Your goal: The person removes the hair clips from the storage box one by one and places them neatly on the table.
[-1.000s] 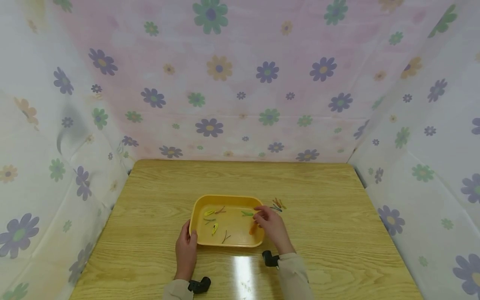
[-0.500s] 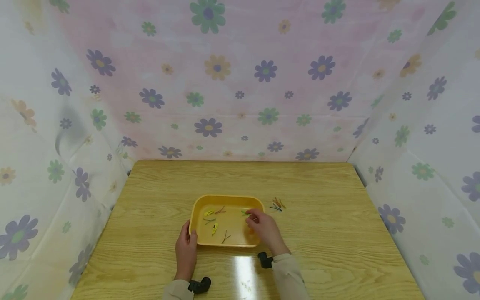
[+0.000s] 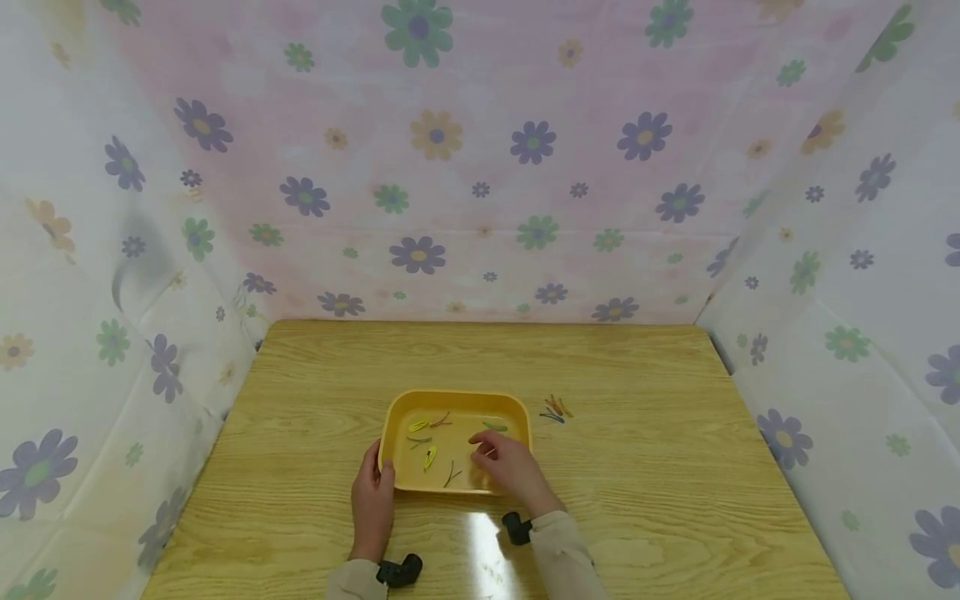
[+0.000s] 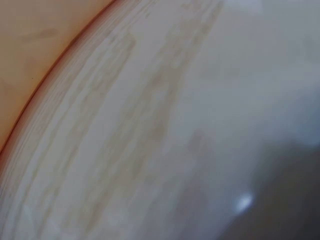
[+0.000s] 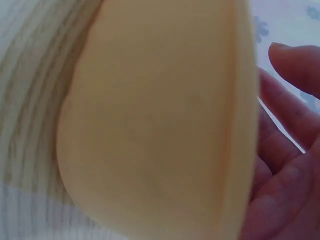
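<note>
A shallow yellow plastic tray point(image 3: 457, 442) lies on the table in the head view. My left hand point(image 3: 372, 496) grips its left end, thumb over the rim. Over the tray's right half hovers my right hand point(image 3: 513, 471), fingers loosely bent, thumb and forefinger apart with nothing between them. Inside the tray are two yellow snap hair clips point(image 3: 430, 458), a green hair clip point(image 3: 495, 426) and several thin hairpins point(image 3: 452, 475). The right wrist view shows the tray's outer wall point(image 5: 150, 120) in front of the right hand's spread thumb and fingers point(image 5: 287, 110). My left hand's fingers are out of the left wrist view.
Beyond the tray's right end, a small group of orange, yellow and blue hair clips point(image 3: 555, 410) lies on the wooden table point(image 3: 637, 467). Flower-printed cloth point(image 3: 480, 150) closes off the back and both sides.
My right hand has moved left and toward me over the tray, from its right rim, uncovering the green hair clip. The left hand and tray have stayed in place.
</note>
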A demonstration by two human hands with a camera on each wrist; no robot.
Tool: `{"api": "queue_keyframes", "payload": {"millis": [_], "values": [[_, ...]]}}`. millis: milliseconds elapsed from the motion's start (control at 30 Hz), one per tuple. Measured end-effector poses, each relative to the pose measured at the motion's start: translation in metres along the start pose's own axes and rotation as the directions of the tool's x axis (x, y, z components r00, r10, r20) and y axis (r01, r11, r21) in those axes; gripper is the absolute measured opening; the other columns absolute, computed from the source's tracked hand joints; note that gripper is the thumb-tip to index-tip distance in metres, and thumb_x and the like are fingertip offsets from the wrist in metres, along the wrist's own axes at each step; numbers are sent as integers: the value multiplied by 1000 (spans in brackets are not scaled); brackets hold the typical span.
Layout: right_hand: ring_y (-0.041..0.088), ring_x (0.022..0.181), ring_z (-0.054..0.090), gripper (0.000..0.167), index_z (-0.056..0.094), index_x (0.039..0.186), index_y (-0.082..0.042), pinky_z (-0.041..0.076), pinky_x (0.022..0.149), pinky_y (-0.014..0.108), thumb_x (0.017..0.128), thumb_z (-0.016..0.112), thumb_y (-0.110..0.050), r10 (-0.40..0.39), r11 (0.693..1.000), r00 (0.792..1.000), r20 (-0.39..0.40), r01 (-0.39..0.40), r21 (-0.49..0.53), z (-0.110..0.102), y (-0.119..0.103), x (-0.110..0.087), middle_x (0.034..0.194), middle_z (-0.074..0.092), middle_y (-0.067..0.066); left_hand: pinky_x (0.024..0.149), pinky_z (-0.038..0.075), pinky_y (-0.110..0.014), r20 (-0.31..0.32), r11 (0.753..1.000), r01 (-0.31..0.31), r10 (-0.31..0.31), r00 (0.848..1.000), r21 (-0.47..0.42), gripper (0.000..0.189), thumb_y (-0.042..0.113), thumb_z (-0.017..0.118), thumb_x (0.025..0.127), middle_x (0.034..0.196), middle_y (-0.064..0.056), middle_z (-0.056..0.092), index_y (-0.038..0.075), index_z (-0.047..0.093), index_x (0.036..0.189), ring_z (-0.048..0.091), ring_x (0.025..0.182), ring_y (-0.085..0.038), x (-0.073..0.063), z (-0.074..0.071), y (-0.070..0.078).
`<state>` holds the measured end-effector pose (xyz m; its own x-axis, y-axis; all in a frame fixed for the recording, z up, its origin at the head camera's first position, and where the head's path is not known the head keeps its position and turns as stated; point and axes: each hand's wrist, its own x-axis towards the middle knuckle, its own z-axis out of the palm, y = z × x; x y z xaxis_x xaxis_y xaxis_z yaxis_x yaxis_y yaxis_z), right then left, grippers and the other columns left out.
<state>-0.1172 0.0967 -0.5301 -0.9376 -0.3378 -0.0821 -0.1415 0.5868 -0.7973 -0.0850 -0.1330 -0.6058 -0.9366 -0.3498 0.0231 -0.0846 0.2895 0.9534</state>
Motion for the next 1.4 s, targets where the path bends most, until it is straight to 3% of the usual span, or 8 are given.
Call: {"api": "queue_keyframes", "payload": {"millis": [300, 400, 600, 800, 1067, 1400], "values": [[11, 78, 57, 25, 64, 109, -14, 47, 64, 28, 89, 54, -25, 0, 992, 995, 97, 12, -122, 13, -8, -1, 91, 63, -4, 91, 41, -35, 5, 1000, 2, -2, 1000, -1, 38, 31, 42, 93, 131, 4, 43, 24, 43, 131, 43, 117, -11, 0, 0, 1], [7, 71, 55, 25, 64, 108, -14, 47, 65, 29, 89, 53, -25, -13, 986, 995, 104, 30, -166, 15, -11, 0, 86, 62, -6, 92, 41, -35, 1, 1000, 1, -1, 1000, 2, 39, 31, 42, 93, 131, 4, 43, 24, 43, 131, 42, 117, -12, 1, 0, 0], [1, 56, 48, 26, 63, 109, -15, 42, 54, 24, 90, 50, -26, 2, 972, 991, 134, 30, -235, 25, -10, 4, 77, 59, -11, 93, 40, -37, -5, 1000, 11, -11, 1000, 14, 39, 30, 42, 93, 131, 2, 44, 22, 43, 131, 41, 118, -13, 0, 0, 0], [1, 54, 47, 26, 65, 108, -17, 41, 52, 22, 91, 48, -25, -7, 964, 991, 130, 41, -264, 30, -7, 8, 78, 61, -12, 93, 39, -39, -6, 1000, 17, -17, 1000, 10, 39, 30, 42, 93, 132, 1, 43, 21, 43, 132, 41, 119, -14, 0, 0, 1], [5, 44, 37, 27, 65, 110, -16, 37, 53, 22, 90, 47, -22, -12, 965, 987, 157, 52, -258, 32, -10, 12, 58, 50, -14, 93, 40, -39, -8, 1000, 8, -8, 1000, 24, 40, 31, 42, 93, 132, 1, 43, 20, 42, 132, 41, 119, -14, 1, 0, -1], [4, 55, 46, 27, 66, 107, -16, 42, 64, 24, 91, 47, -25, 11, 964, 977, 213, 46, -261, 32, -11, 14, 92, 64, -9, 93, 40, -36, 1, 1000, 18, -18, 1000, 25, 40, 31, 42, 93, 132, 1, 43, 20, 42, 132, 42, 118, -13, 1, 0, 3]]}}
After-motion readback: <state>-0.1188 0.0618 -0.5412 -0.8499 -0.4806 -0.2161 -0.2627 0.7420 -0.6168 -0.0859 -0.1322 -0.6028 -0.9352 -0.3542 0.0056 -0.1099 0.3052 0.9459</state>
